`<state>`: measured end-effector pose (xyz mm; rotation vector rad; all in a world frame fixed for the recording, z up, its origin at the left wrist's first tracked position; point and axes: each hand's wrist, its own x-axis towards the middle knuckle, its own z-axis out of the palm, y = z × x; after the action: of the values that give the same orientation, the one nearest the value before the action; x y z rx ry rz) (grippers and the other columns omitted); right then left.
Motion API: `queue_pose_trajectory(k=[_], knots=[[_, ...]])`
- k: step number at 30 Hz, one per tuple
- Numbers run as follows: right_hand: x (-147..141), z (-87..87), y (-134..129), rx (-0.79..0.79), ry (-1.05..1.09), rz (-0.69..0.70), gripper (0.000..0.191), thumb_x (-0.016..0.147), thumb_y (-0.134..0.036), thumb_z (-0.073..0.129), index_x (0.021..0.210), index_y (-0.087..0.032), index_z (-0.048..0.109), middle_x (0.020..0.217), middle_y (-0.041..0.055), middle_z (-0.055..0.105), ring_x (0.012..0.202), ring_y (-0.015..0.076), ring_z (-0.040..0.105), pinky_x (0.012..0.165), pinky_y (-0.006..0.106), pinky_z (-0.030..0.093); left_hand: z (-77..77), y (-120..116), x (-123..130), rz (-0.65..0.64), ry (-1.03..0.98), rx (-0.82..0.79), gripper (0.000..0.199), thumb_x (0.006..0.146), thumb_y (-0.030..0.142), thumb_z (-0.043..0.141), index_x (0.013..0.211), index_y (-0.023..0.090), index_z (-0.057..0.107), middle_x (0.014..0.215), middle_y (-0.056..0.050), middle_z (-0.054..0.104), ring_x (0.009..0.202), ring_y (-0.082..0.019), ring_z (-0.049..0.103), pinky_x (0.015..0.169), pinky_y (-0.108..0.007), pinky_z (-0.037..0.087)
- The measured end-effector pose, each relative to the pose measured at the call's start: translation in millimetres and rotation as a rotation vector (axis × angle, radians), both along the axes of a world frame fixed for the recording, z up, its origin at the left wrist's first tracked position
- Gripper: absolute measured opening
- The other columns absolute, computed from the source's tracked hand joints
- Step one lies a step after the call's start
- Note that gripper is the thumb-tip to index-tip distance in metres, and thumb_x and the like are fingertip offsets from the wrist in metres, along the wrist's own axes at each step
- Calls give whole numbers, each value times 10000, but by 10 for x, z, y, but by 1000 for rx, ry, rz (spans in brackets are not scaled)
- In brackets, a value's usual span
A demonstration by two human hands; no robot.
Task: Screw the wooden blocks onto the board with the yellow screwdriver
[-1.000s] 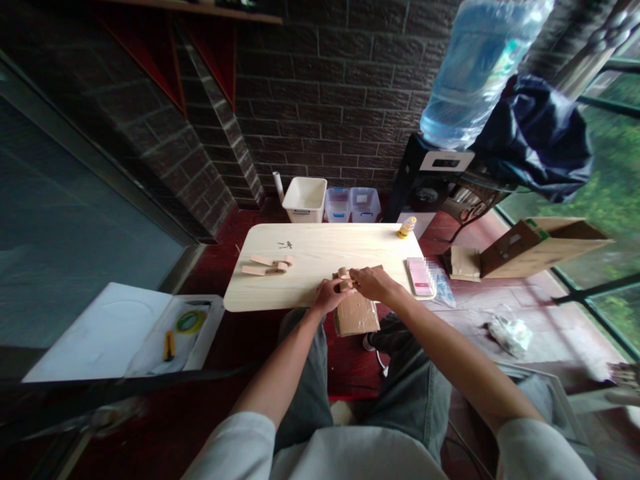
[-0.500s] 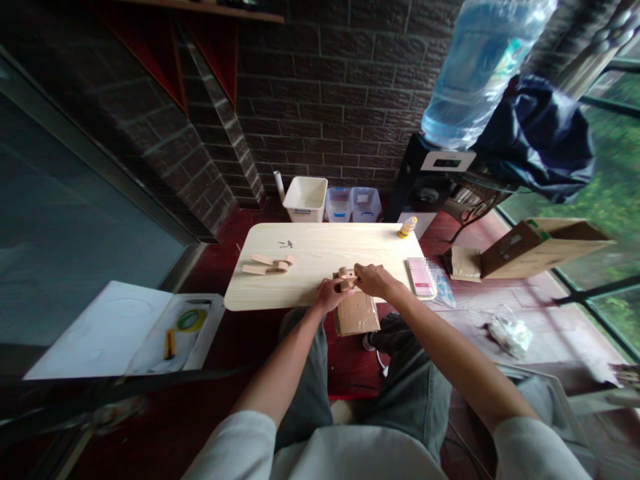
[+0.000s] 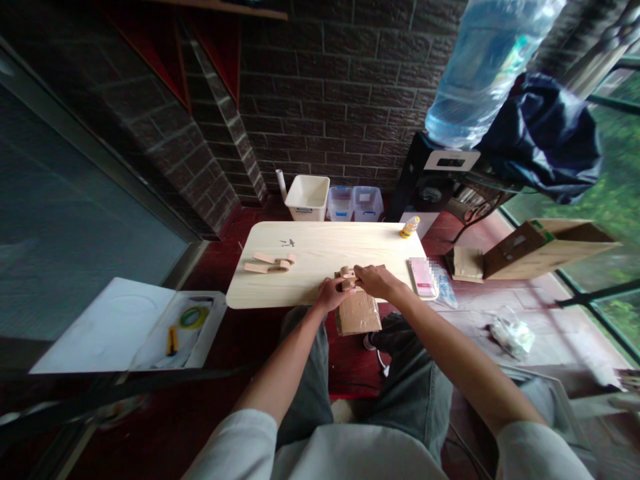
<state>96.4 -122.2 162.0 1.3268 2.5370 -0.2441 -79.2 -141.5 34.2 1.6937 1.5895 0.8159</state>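
Note:
At the table's near edge, my left hand [image 3: 331, 293] is closed on a small light wooden piece [image 3: 346, 272]. My right hand [image 3: 371, 279] is closed at the right side of the same piece, its fingers pinched on something too small to make out. Beneath both hands lies a piece of brown cardboard [image 3: 359, 315], which sticks out past the edge of the pale wooden table [image 3: 310, 240]. Two curved wooden parts [image 3: 270, 264] lie at the table's left, with several small dark screws or pins [image 3: 288, 243] behind them.
A yellow-capped bottle [image 3: 409, 227] stands at the table's back right, and a pink phone-like object [image 3: 423, 277] lies at the right edge. An open white box [image 3: 200, 333] is at the lower left. Plastic bins [image 3: 308, 195] stand behind the table.
The whole view has shifted slightly. Both hands stay at the wooden piece in nearly the same pose.

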Motion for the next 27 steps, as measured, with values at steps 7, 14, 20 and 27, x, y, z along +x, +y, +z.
queue_pose_trajectory(k=[7,14,20,27], knots=[[-33,6,6,4,-3,-24,315,1035,-317,450,1295,-149,504,1141,206,720,1038,325,724,819,380,520,-62,14,-3,-13,21,14,304,734,377,823,1000,232,809,911,-57,782,958,-238,697,875,-312,521],[0,90,-38,9,16,0,332,1034,-309,461,1345,-196,492,1182,176,722,1075,305,714,843,364,506,-116,28,-1,-8,36,26,374,729,422,824,1051,234,797,940,-62,778,942,-229,687,862,-322,519],[-5,50,-10,-9,10,13,265,1046,-277,438,1267,-165,531,1177,185,718,1070,289,713,834,342,510,-120,32,-14,-16,40,22,347,731,409,818,1034,242,800,948,-56,781,958,-231,690,882,-324,521],[-2,28,-13,-8,-8,-29,288,1045,-307,452,1277,-147,509,1162,202,717,1063,296,721,839,355,516,-8,-5,10,-5,39,-2,322,726,386,819,1020,258,802,947,-45,790,967,-236,706,878,-317,534]])
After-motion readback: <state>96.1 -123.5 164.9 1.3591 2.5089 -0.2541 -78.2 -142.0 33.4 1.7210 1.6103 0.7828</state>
